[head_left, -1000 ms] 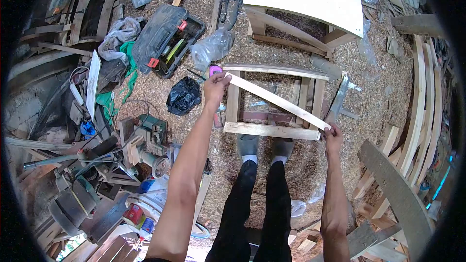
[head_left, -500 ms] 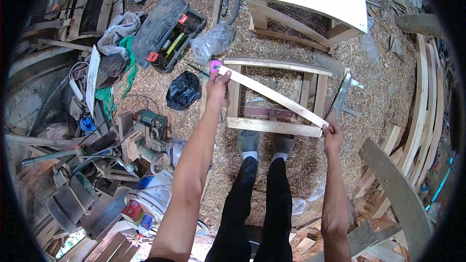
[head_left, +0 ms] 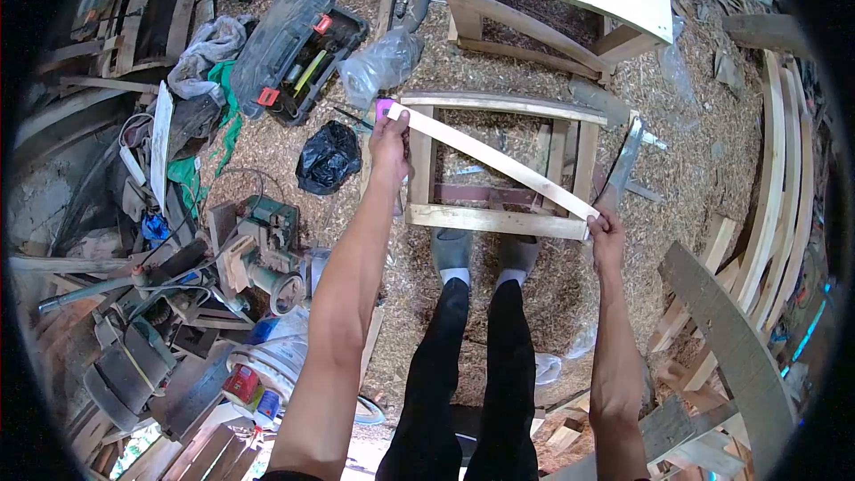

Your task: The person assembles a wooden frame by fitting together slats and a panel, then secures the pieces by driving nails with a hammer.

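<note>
Holding a pale wooden slat (head_left: pixel 494 158) by both ends, slanted across a rectangular wooden frame (head_left: pixel 499 219) from its far left corner to its near right corner. Pinching one end with the left hand (head_left: pixel 389 144) just outside the frame's far left corner, thumb laid along the top; pinching the other end with the right hand (head_left: pixel 608 239) just beside the frame's near right corner. Cannot tell from this angle whether touching the rails with the slat or holding it just above.

Shifted the slat slightly leftward against the frame over the last second, bringing its left end from just inside the left edge to just past it. Kept the same slant and the same two-ended hold. To judge by this, only a small adjustment of the slat's lie, with no fastening in sight.

Standing at the near side of the frame in grey shoes (head_left: pixel 452 249), on a floor of wood shavings (head_left: pixel 686 205). Beside the frame's far left corner, a pink object (head_left: pixel 384 107), possibly a tape measure; left of the frame, a black plastic bag (head_left: pixel 328 158); beyond it to the left, an open toolbox (head_left: pixel 280 53); just right of it, a long-bladed tool (head_left: pixel 621 163), perhaps a handsaw.
</note>
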`<act>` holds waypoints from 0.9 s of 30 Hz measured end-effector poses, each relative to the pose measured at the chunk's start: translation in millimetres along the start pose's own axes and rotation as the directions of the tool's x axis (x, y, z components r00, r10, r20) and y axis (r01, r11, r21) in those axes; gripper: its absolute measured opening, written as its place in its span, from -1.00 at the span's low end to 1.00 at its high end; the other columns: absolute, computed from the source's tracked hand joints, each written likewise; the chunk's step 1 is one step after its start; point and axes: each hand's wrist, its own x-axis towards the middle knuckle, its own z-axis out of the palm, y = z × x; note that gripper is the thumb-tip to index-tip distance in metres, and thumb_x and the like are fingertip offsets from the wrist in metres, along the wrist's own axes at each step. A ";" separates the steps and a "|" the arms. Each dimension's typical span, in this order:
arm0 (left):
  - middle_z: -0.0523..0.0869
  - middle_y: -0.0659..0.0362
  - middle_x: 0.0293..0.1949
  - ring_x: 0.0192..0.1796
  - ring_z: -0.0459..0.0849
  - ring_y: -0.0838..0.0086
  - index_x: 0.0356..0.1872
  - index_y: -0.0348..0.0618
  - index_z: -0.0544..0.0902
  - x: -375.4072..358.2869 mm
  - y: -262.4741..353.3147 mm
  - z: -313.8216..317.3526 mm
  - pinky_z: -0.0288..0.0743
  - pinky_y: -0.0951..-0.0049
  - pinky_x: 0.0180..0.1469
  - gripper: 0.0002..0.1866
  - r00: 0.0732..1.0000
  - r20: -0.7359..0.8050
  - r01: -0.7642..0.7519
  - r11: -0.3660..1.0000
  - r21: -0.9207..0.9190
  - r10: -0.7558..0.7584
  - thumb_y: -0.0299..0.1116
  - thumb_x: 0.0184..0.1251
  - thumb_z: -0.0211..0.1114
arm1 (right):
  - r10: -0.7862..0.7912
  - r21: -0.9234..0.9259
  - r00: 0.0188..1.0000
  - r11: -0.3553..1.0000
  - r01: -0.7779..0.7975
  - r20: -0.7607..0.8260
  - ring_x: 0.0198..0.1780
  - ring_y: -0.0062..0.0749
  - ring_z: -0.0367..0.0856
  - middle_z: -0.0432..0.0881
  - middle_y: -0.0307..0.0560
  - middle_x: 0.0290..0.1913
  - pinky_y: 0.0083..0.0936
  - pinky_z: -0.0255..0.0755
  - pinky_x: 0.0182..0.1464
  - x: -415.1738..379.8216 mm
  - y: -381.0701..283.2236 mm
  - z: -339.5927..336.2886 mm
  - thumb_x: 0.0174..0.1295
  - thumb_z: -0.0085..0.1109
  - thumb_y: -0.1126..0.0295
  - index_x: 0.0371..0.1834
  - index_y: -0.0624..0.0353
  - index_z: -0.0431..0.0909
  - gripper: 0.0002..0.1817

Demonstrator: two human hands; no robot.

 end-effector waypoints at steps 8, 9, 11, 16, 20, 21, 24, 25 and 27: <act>0.61 0.24 -0.07 0.00 0.53 0.49 0.11 -0.11 0.48 1.4 -11.2 -8.0 0.35 0.43 0.01 -0.59 0.981 0.194 -0.041 0.998 0.054 0.030 -0.24 0.29 0.31 | 0.110 0.121 0.990 0.988 -0.100 -0.083 -0.23 -0.55 0.57 0.64 -0.14 -0.24 -0.63 0.46 -0.19 -1.5 -8.8 1.0 0.18 0.23 0.55 0.05 0.28 0.52 -0.66; 0.61 0.24 -0.06 0.01 0.53 0.49 0.11 -0.12 0.47 2.6 -9.7 -10.9 0.35 0.43 0.00 -0.59 0.984 0.180 -0.036 0.996 0.087 0.020 -0.25 0.29 0.31 | 0.151 0.194 0.984 0.972 -0.130 -0.095 -0.23 -0.53 0.59 0.64 -0.16 -0.26 -0.63 0.47 -0.22 -3.8 -18.5 2.8 0.21 0.21 0.54 0.05 0.31 0.51 -0.67; 0.61 0.23 -0.04 0.03 0.52 0.47 0.11 -0.12 0.47 5.2 -9.1 -12.5 0.35 0.41 0.00 -0.58 0.988 0.152 -0.032 0.992 0.120 0.014 -0.25 0.28 0.32 | 0.148 0.258 0.987 0.958 -0.126 -0.067 -0.23 -0.53 0.60 0.64 -0.16 -0.26 -0.63 0.48 -0.22 -2.3 -23.9 6.1 0.21 0.20 0.54 0.05 0.31 0.51 -0.68; 0.59 0.21 -0.01 0.07 0.51 0.44 0.15 -0.14 0.46 6.3 -8.2 -9.3 0.35 0.38 0.02 -0.50 0.995 0.095 -0.049 0.984 0.170 0.034 -0.27 0.22 0.38 | 0.075 0.112 0.996 0.991 -0.069 -0.052 -0.34 -0.60 0.54 0.61 -0.23 -0.30 -0.67 0.42 -0.30 -7.2 -26.5 2.5 0.23 0.18 0.53 0.08 0.31 0.49 -0.67; 0.59 0.21 0.01 0.07 0.51 0.43 0.17 -0.12 0.45 8.2 -5.7 -9.6 0.34 0.39 0.05 -0.47 0.991 0.131 -0.057 0.981 0.184 0.033 -0.27 0.19 0.41 | 0.099 0.187 0.995 0.978 -0.094 -0.021 -0.39 -0.62 0.49 0.60 -0.27 -0.33 -0.69 0.38 -0.34 -5.4 -24.6 0.7 0.21 0.21 0.52 0.08 0.31 0.49 -0.65; 0.58 0.22 0.01 0.07 0.51 0.43 0.18 -0.10 0.45 9.3 -6.4 -9.1 0.33 0.40 0.07 -0.46 0.989 0.145 -0.057 0.982 0.178 0.031 -0.27 0.18 0.41 | 0.121 0.210 0.993 0.970 -0.121 0.015 -0.40 -0.63 0.49 0.59 -0.28 -0.35 -0.69 0.37 -0.35 -5.2 -27.6 -1.1 0.19 0.22 0.53 0.06 0.32 0.50 -0.65; 0.58 0.23 0.04 0.12 0.49 0.43 0.20 -0.08 0.44 9.4 -7.1 -9.1 0.29 0.38 0.12 -0.44 0.985 0.173 -0.049 0.988 0.147 0.023 -0.26 0.18 0.41 | 0.142 0.227 0.989 0.963 -0.148 0.040 -0.42 -0.66 0.46 0.57 -0.30 -0.38 -0.70 0.35 -0.37 -6.2 -34.3 0.8 0.16 0.24 0.55 0.03 0.32 0.51 -0.65; 0.58 0.23 0.04 0.12 0.49 0.43 0.20 -0.08 0.44 7.9 -6.4 -8.3 0.29 0.38 0.12 -0.44 0.985 0.169 -0.049 0.988 0.148 0.024 -0.26 0.18 0.41 | 0.145 0.225 0.989 0.963 -0.147 0.025 -0.44 -0.67 0.45 0.57 -0.32 -0.40 -0.70 0.34 -0.38 -7.7 -35.8 3.2 0.14 0.24 0.56 0.02 0.33 0.51 -0.66; 0.64 0.17 -0.12 -0.07 0.60 0.42 0.10 -0.23 0.45 5.0 -5.0 -4.9 0.44 0.40 0.01 -0.52 0.993 0.110 -0.055 0.993 0.100 0.044 -0.41 0.17 0.42 | 0.150 0.213 0.988 0.965 -0.154 0.035 -0.42 -0.67 0.45 0.56 -0.31 -0.40 -0.69 0.34 -0.37 -7.7 -37.1 3.0 0.14 0.25 0.54 0.01 0.31 0.52 -0.66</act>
